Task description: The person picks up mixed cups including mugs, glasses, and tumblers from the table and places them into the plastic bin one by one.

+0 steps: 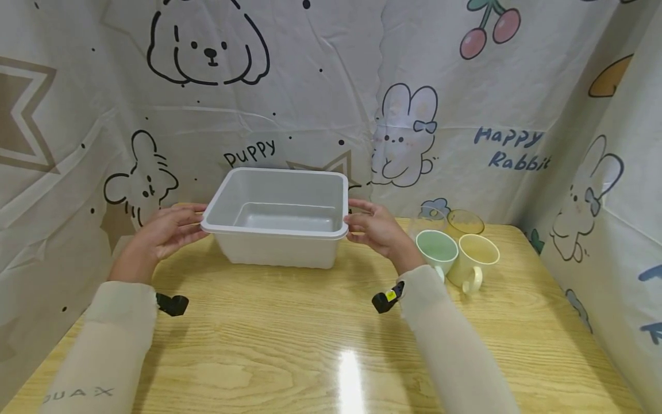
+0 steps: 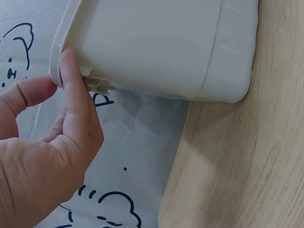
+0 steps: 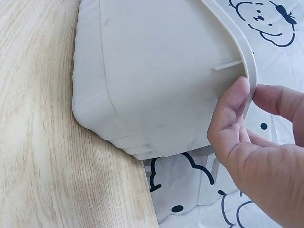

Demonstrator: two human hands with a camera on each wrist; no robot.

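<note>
A white rectangular plastic tub (image 1: 279, 247) stands empty on the wooden table (image 1: 310, 345), near its far edge. My left hand (image 1: 170, 230) pinches the tub's left rim, thumb under the lip and fingers over it; the left wrist view shows the left hand (image 2: 66, 118) at the rim of the tub (image 2: 161, 47). My right hand (image 1: 374, 227) pinches the right rim the same way. In the right wrist view the right hand (image 3: 242, 118) has its thumb under the lip of the tub (image 3: 152, 80). The tub's base rests on or just above the tabletop.
To the right of the tub stand a green mug (image 1: 437, 250), a yellow mug (image 1: 476, 259) and two clear tumblers (image 1: 465, 221) behind them. A cartoon-printed cloth (image 1: 320, 86) walls the table at the back and both sides. Bare wood lies in front.
</note>
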